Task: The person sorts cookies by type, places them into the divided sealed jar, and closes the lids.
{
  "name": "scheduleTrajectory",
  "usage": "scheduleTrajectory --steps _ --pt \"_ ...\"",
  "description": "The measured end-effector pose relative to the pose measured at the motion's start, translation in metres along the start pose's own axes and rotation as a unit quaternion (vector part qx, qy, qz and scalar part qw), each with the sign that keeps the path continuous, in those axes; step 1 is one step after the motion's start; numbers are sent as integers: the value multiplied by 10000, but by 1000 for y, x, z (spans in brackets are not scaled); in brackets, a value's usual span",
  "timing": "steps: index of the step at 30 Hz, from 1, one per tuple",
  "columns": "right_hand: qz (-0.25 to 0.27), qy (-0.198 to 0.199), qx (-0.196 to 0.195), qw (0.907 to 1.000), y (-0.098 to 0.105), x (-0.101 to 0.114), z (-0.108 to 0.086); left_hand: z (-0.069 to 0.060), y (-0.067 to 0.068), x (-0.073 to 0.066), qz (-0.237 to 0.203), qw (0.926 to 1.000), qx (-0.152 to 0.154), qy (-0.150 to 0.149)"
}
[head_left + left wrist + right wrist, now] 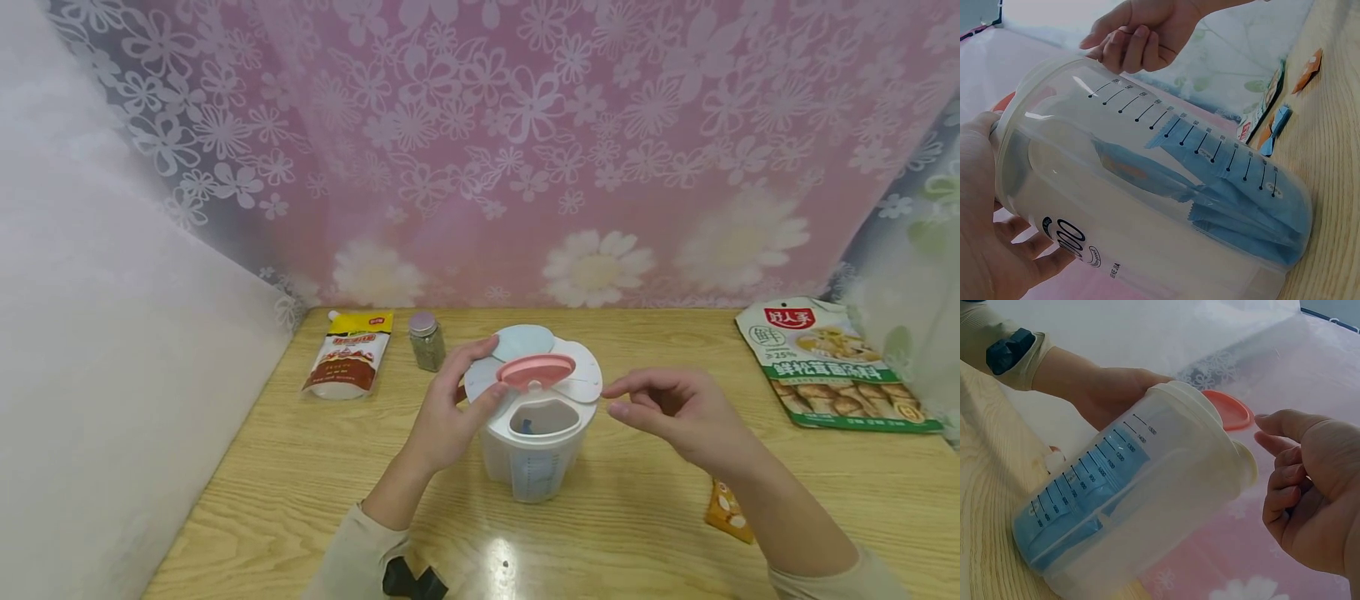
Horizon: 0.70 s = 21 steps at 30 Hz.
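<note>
A clear multi-compartment storage container (497,457) stands on the table, with measuring marks on its side. Its white lid has pale blue and white flaps, and a pink flap (536,368) is raised above an uncovered opening. Blue sachets (1241,215) lie inside one compartment, seen through the wall in both wrist views. My left hand (450,417) grips the container at its lid, thumb beside the pink flap. To the right, my right hand (693,417) holds nothing; its index fingertip is at the lid's edge, and whether it touches is unclear.
An orange packet (727,510) lies near my right forearm, with a blue sachet (1277,125) near it. Behind to the left are a spouted pouch (348,354) and a spice jar (427,342). A green-white food bag (836,367) lies at the right against the curtain (525,167).
</note>
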State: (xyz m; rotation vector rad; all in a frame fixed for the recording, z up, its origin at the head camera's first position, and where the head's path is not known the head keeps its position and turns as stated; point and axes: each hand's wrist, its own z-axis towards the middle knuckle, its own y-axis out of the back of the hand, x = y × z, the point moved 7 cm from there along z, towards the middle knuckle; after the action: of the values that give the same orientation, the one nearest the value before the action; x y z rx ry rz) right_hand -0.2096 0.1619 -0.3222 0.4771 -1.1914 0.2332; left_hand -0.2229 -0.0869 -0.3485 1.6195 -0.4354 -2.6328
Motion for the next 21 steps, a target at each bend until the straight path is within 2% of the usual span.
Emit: scheduleTrajectory --steps 8,17,21 --pt "-378 -98 -79 9992 10 -12 -11 -1 -1 0 -36 10000 21 8" --pt "-313 40 118 9994 21 -22 -17 -1 0 2 36 10000 16 66" --pt "-556 28 147 9983 29 -29 -17 -1 0 2 -1 10000 23 35"
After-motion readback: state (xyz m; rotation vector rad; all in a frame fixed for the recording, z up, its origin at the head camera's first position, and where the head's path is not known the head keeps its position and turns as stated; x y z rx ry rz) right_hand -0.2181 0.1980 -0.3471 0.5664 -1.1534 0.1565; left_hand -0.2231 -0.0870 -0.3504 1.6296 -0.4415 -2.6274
